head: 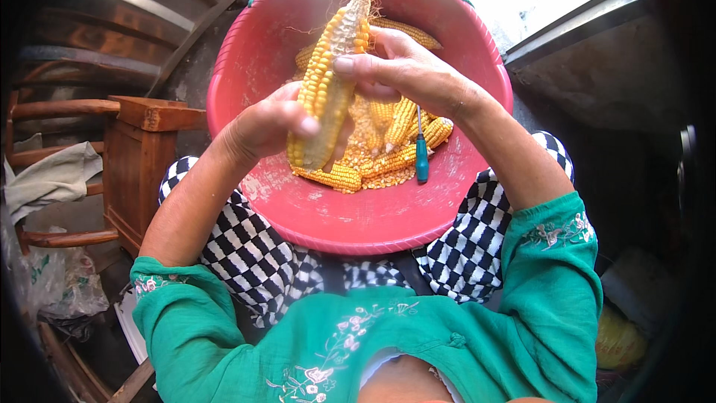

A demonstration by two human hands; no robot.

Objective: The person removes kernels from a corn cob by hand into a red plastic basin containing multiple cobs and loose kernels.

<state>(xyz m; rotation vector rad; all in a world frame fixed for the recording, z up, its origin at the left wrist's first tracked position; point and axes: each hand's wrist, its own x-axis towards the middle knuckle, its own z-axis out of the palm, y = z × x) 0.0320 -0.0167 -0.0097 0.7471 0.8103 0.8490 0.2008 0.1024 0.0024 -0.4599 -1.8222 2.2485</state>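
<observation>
An ear of yellow corn [320, 81] is held up over a large pink plastic tub [358, 229]. Part of its kernels are gone, leaving a bare strip of cob along the side facing me; dry silk hangs at its tip. My left hand [268, 120] grips the lower end, thumb across the front. Higher up, my right hand [405, 67] holds the other side, its thumb pressed against the bare strip. In the tub lie loose kernels [386, 180] and several corn ears [400, 123]. A screwdriver with a teal handle [422, 159] leans there, shaft pointing away from me.
The tub stands between my knees, in checkered trousers [246, 240]. On the left are a wooden chair [142, 162] with a grey cloth [53, 179] on it and plastic bags [67, 280]. Metal-framed panels [128, 5] flank the tub's far side.
</observation>
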